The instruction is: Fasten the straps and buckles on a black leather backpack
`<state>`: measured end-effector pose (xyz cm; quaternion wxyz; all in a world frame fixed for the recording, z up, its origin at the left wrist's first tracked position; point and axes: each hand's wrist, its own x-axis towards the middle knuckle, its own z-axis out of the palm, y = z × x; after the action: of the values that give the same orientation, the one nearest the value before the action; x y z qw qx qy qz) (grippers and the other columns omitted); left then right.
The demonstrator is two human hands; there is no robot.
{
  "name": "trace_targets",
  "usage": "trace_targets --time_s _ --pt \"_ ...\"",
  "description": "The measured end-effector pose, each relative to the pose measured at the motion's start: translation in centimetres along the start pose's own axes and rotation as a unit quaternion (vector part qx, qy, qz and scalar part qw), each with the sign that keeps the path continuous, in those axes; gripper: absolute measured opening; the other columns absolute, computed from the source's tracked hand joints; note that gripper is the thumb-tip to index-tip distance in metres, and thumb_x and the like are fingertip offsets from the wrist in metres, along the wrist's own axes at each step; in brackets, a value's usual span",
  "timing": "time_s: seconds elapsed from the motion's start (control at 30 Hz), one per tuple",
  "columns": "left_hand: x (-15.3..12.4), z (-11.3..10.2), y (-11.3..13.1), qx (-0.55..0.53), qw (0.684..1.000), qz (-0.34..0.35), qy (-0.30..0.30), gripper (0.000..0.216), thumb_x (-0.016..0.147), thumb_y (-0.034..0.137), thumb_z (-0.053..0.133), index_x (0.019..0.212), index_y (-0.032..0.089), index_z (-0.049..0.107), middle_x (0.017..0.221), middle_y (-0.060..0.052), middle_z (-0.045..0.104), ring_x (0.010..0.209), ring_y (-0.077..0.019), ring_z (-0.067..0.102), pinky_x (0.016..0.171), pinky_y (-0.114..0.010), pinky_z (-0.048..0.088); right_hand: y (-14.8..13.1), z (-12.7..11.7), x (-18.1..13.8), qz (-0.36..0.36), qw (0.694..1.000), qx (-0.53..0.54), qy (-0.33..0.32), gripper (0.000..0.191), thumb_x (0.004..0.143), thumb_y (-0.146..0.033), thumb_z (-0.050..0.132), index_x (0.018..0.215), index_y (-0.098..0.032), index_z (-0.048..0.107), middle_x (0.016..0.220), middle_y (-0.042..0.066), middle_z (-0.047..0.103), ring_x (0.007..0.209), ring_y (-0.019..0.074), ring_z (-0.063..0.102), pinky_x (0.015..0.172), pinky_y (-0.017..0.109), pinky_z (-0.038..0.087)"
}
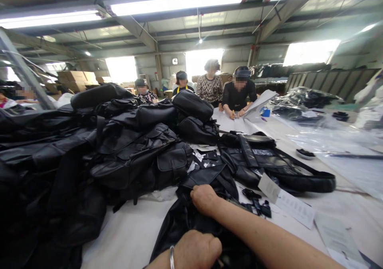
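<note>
A black leather bag (206, 181) lies on the white table (131, 229) right in front of me. My right hand (205, 199) reaches across it with the fingers curled down onto its top, gripping the leather. My left hand (196, 249), with a silver bangle at the wrist, is closed on the near part of the same bag. A second black bag (263, 161) with a long strap and a white paper tag (287, 203) lies just beyond, to the right. Small black fittings (257, 205) sit beside my right forearm.
A big heap of black leather bags (119, 141) fills the left half of the table. Several people (239, 93) work at the far end over white paper. Clear plastic sheeting (335, 137) and paper sheets (338, 233) cover the right side.
</note>
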<state>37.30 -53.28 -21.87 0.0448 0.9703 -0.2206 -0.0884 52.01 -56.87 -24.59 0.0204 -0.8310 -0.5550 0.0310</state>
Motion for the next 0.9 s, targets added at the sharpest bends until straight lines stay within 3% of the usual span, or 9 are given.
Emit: trace_targets --time_s 0.2,0.47,0.7,0.77,0.83,0.9 --pt "-0.4 -1.1 0.2 -0.053 0.996 -0.044 -0.049 0.011 0.085 0.025 0.065 0.090 0.016 0.061 0.088 -0.009 0.074 0.076 -0.0271 0.073 0.063 -0.031 0.060 0.6 0.2 0.5 0.078 0.997 0.022 0.009 0.025 0.088 -0.021 0.050 0.095 -0.013 0.073 0.097 0.015 0.071 0.093 0.0282 0.068 0.078 0.034 0.054" --pt "-2.0 -2.0 -0.1 -0.191 0.981 -0.037 0.003 0.007 0.086 0.022 0.064 0.088 0.017 0.059 0.087 -0.005 0.073 0.079 -0.0199 0.072 0.065 -0.022 0.054 1.7 0.0 1.5 0.129 0.991 0.026 -0.018 0.021 0.086 -0.014 0.055 0.098 -0.011 0.072 0.102 0.015 0.071 0.097 0.0268 0.067 0.084 0.037 0.055" --pt "-1.6 -1.0 -0.1 -0.198 0.980 -0.007 0.012 0.009 0.084 0.024 0.063 0.090 0.020 0.057 0.087 -0.002 0.071 0.076 -0.0173 0.069 0.065 -0.020 0.052 1.8 0.4 1.3 0.113 0.993 0.022 -0.026 0.018 0.090 -0.014 0.056 0.099 -0.011 0.070 0.102 0.013 0.071 0.098 0.0242 0.067 0.085 0.039 0.055" --pt "-1.9 -1.4 -0.3 -0.170 0.984 0.017 0.047 0.021 0.078 0.018 0.064 0.098 0.022 0.058 0.098 -0.004 0.069 0.084 -0.0184 0.066 0.073 -0.024 0.053 1.9 0.5 1.1 0.111 0.993 0.024 -0.016 0.020 0.089 -0.017 0.055 0.098 -0.011 0.071 0.101 0.015 0.071 0.097 0.0260 0.067 0.084 0.038 0.054" --pt "-2.6 -2.1 -1.1 -0.148 0.982 0.024 0.110 0.050 0.070 0.008 0.062 0.116 0.025 0.054 0.118 -0.006 0.062 0.101 -0.0214 0.061 0.089 -0.030 0.051 2.0 0.6 0.8 0.110 0.994 0.028 -0.006 0.022 0.089 -0.021 0.055 0.098 -0.012 0.072 0.100 0.016 0.071 0.097 0.0279 0.067 0.084 0.037 0.054" --pt "-3.6 -2.5 -2.5 -0.144 0.973 -0.017 0.181 0.070 0.066 0.002 0.057 0.129 0.030 0.047 0.132 -0.006 0.053 0.118 -0.0237 0.051 0.104 -0.037 0.043 2.1 0.7 0.6 0.104 0.994 0.033 0.003 0.024 0.089 -0.025 0.055 0.098 -0.013 0.072 0.099 0.015 0.071 0.097 0.0286 0.067 0.084 0.037 0.053"
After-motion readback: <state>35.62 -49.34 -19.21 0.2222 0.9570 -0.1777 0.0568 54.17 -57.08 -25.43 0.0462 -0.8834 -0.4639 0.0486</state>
